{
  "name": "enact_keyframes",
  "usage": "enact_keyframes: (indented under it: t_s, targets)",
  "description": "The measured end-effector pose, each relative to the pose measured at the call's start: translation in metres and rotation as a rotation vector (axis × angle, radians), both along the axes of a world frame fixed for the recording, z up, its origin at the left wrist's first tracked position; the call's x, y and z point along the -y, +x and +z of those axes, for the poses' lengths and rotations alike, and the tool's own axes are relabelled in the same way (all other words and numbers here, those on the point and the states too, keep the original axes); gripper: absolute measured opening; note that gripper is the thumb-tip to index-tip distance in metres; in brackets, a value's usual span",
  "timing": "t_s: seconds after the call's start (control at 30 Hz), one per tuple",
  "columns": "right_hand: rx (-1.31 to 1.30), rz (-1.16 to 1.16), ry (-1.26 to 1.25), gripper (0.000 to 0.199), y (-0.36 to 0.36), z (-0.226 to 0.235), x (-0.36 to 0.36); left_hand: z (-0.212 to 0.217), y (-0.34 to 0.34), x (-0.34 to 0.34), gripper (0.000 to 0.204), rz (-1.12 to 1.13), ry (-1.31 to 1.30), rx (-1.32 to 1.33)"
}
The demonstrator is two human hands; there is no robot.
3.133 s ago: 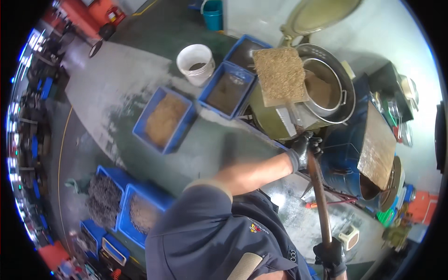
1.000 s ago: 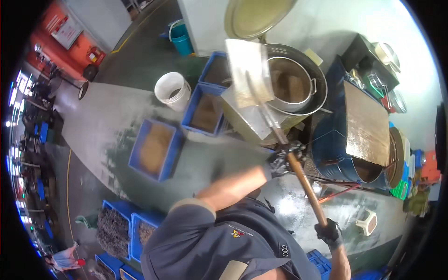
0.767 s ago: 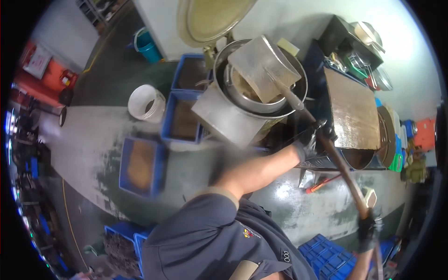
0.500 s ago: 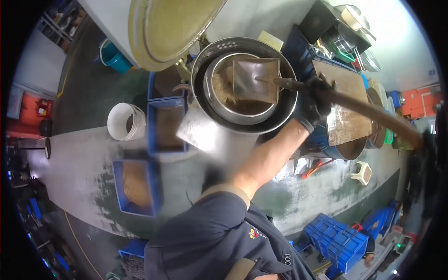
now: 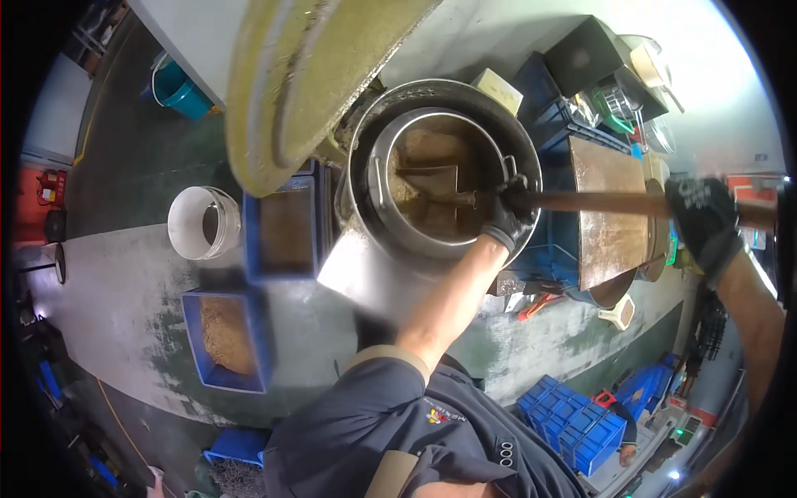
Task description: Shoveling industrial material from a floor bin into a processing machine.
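Shovel [image 5: 515, 199] blade is down inside the steel drum [image 5: 440, 187], sitting in the brown granular fill. Left hand [image 5: 508, 214] (black glove) clamped on the shaft just behind the blade; right hand [image 5: 704, 217] wrapped around the far end. Step looks like dump or dig. Next probably needs a tilt or lift clear of the rim.
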State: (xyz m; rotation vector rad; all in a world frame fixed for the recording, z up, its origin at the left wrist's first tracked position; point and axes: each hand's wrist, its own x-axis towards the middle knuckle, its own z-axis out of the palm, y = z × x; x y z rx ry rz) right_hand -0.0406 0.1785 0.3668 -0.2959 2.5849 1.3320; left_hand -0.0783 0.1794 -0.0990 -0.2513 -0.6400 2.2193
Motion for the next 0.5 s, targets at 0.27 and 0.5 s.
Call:
enact_keyframes:
  t_s: [0.27,0.5]
  targets:
    - [0.223,-0.634,-0.309,0.010,0.124,-0.101,-0.080,0.034,0.070,0.035,0.032,-0.283,-0.365,0.272]
    - [0.517,-1.090,-0.529,0.020,0.135,-0.114,-0.032,0.070,0.097,0.049,0.027,-0.300,-0.360,0.316]
